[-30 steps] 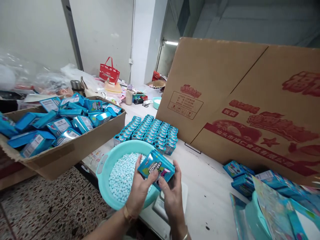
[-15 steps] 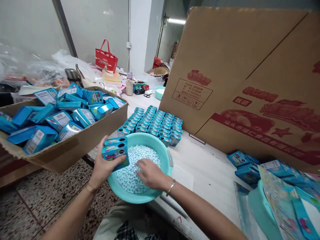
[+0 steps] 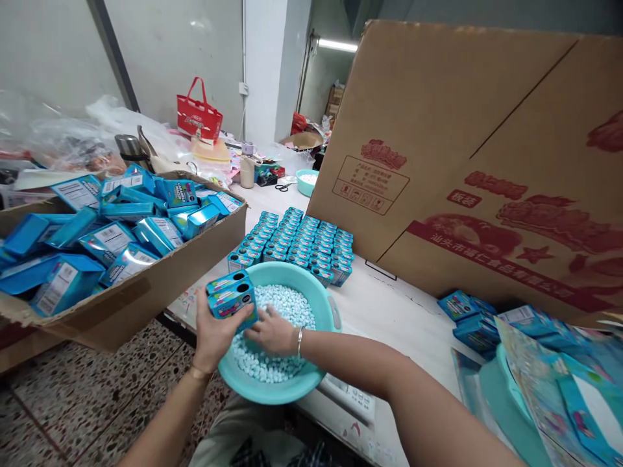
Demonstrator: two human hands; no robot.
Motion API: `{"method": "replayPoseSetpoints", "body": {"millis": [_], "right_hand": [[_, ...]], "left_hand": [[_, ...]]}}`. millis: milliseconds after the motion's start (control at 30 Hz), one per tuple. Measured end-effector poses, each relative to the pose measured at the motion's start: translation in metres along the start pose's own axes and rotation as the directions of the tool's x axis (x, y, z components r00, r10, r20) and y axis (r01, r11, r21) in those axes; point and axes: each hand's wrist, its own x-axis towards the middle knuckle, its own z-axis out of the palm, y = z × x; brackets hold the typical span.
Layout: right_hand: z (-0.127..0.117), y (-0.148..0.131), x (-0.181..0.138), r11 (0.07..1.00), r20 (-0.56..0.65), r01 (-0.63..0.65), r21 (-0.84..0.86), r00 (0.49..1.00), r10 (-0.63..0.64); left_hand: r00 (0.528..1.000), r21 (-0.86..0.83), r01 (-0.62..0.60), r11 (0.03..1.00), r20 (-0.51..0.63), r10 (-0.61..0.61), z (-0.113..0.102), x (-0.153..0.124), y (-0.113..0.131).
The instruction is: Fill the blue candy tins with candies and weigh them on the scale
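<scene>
My left hand grips a small blue candy box, held upright over the near left rim of a teal bowl. The bowl is full of small pale blue candies. My right hand lies in the candies just below the box, its fingers curled and partly hidden in the heap; whether it holds any I cannot make out. Behind the bowl, rows of the same blue boxes stand packed together on the white table.
A cardboard carton heaped with blue boxes sits at the left. A large flattened carton leans along the right. More blue boxes and a teal tub lie at the near right. A red bag and clutter stand at the far end.
Both hands held the box a second ago. My left hand then took it left over the bowl's rim, and my right hand went down into the candies and moved under the box.
</scene>
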Motion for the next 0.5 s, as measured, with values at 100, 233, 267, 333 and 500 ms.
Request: {"method": "replayPoseSetpoints", "body": {"millis": [100, 233, 267, 333, 500], "right_hand": [[-0.011, 0.022, -0.012, 0.912, -0.106, -0.321, 0.257, 0.928, 0.356], [-0.019, 0.049, -0.037, 0.510, -0.146, -0.594, 0.621, 0.552, 0.821], [-0.017, 0.053, -0.041, 0.414, -0.117, -0.619, 0.667, 0.463, 0.879], [-0.010, 0.056, -0.043, 0.284, -0.073, -0.642, 0.712, 0.335, 0.939], [0.011, 0.048, -0.021, 0.077, -0.031, -0.580, 0.811, 0.088, 0.996]], "left_hand": [[0.932, 0.283, -0.177, 0.943, 0.357, 0.068, -0.003, 0.004, 0.011], [0.662, 0.643, -0.569, 0.513, 0.728, -0.178, 0.012, 0.008, 0.025], [0.618, 0.659, -0.621, 0.424, 0.745, -0.251, 0.020, 0.008, 0.025], [0.578, 0.667, -0.656, 0.353, 0.745, -0.332, 0.036, 0.009, 0.020], [0.620, 0.704, -0.640, 0.308, 0.710, -0.333, 0.057, 0.008, -0.003]]}}
